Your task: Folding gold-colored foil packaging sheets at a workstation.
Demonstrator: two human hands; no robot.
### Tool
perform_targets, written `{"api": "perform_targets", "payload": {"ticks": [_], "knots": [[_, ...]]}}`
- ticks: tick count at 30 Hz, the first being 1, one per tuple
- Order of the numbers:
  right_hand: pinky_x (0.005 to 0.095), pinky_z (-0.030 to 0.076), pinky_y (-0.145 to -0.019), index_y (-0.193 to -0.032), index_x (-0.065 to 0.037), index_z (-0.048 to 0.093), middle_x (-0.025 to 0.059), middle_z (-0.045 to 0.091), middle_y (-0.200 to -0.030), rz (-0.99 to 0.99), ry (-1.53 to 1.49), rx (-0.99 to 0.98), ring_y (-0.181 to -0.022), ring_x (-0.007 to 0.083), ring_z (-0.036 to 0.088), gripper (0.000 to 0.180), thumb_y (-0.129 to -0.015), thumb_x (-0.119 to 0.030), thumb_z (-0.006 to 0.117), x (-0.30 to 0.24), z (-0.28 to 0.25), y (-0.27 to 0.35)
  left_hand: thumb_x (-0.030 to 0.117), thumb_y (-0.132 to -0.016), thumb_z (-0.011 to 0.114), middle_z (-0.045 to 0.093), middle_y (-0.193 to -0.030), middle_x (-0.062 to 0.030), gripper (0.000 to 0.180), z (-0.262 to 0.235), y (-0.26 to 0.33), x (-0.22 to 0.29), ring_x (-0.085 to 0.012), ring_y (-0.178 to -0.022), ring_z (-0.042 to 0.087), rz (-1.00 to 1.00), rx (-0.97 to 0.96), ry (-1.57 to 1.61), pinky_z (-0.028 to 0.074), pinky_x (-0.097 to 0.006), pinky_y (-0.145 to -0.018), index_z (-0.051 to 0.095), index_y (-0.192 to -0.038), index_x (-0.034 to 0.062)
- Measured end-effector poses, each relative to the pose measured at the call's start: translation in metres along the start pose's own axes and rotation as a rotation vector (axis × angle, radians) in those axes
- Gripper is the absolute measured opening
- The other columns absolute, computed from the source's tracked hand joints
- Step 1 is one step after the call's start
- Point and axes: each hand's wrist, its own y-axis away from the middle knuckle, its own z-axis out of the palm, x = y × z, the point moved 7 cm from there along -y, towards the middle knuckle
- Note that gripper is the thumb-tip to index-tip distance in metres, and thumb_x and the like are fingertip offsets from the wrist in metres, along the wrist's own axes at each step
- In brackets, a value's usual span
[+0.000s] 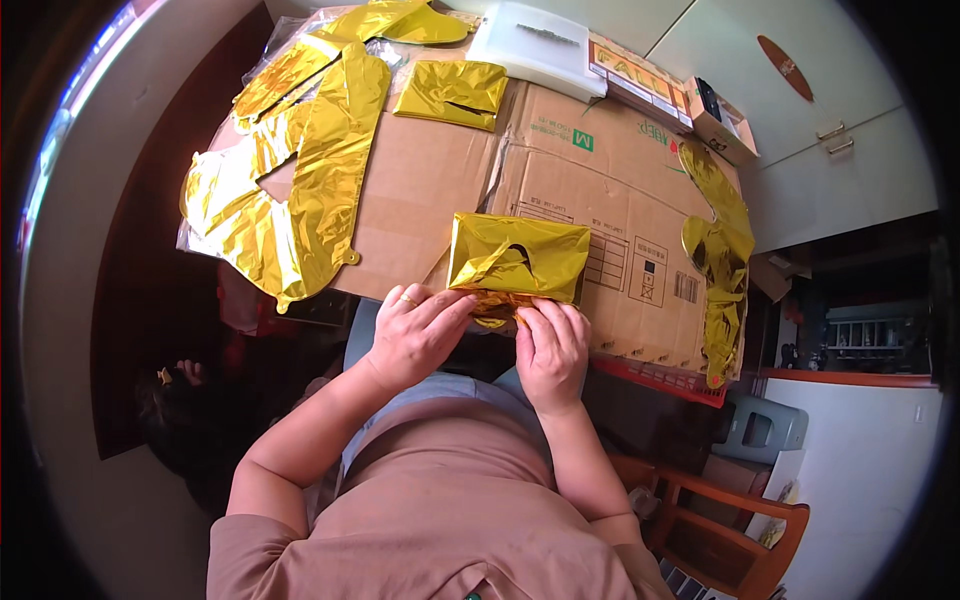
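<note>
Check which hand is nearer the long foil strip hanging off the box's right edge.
Right. The right hand pinches the near edge of the folded foil, on the side toward the strip. The left hand grips the same edge farther left, so farther off.

The near edge of the folded gold foil balloon is hidden under the fingers of the left hand and right hand, which pinch it.

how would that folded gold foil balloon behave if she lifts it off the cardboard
The folded gold foil balloon looks thin and creased, so probably floppy and very light. Its glossy surface suggests it may slip between both hands pinching its near edge.
</note>
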Motion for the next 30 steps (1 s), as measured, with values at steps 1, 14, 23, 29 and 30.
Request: {"api": "perform_targets", "payload": {"ticks": [1,14,23,29,30], "knots": [[0.0468,0.045,-0.097,-0.11,-0.008,0.069,0.0088,0.067,-0.114,-0.005,-0.004,-0.002,-0.107,0.0307,0.062,0.029,-0.082,-0.006,0.075,-0.001,0.001,-0.002,0.013,-0.079,0.081,0.073,-0.103,0.0008,0.037,0.001,-0.001,-0.001,-0.0183,-0.078,0.059,-0.003,-0.008,0.002,0.044,-0.035,-0.068,0.071,-0.114,0.0122],[0.0439,0.046,-0.089,-0.109,-0.008,0.067,0.0071,0.062,-0.101,-0.066,-0.038,-0.081,-0.095,0.0296,0.059,0.031,-0.08,-0.008,0.078,0.01,0.003,-0.014,0.013,-0.08,0.08,0.072,-0.092,0.0021,0.028,0.019,-0.014,-0.004,-0.0178,-0.077,0.059,-0.018,-0.01,0.029,0.044,-0.035,-0.071,0.074,-0.108,0.0135],[0.0432,0.047,-0.086,-0.101,-0.007,0.068,0.0075,0.065,-0.093,0.075,-0.159,-0.042,-0.09,0.0305,0.062,0.021,-0.083,-0.009,0.078,0.014,0.012,-0.026,0.018,-0.083,0.079,0.07,-0.082,0.0029,0.025,0.019,-0.026,-0.002,-0.0194,-0.076,0.058,-0.144,0.014,-0.072,0.041,-0.036,-0.08,0.072,-0.107,0.0153],[0.0442,0.048,-0.087,-0.097,-0.006,0.071,0.0107,0.07,-0.092,0.228,-0.278,-0.102,-0.09,0.0327,0.065,0.017,-0.083,-0.011,0.079,0.022,0.019,-0.03,0.018,-0.083,0.078,0.069,-0.082,0.0021,0.025,0.022,-0.027,-0.004,-0.02,-0.079,0.058,-0.171,0.048,-0.078,0.04,-0.038,-0.083,0.068,-0.106,0.0149],[0.0445,0.048,-0.088,-0.097,-0.006,0.071,0.0111,0.071,-0.092,0.222,-0.268,-0.135,-0.09,0.0328,0.066,0.016,-0.083,-0.012,0.078,0.021,0.019,-0.032,0.019,-0.083,0.078,0.069,-0.082,0.0021,0.025,0.021,-0.027,-0.004,-0.02,-0.079,0.059,-0.171,0.06,-0.083,0.041,-0.038,-0.083,0.068,-0.106,0.0149]]}}
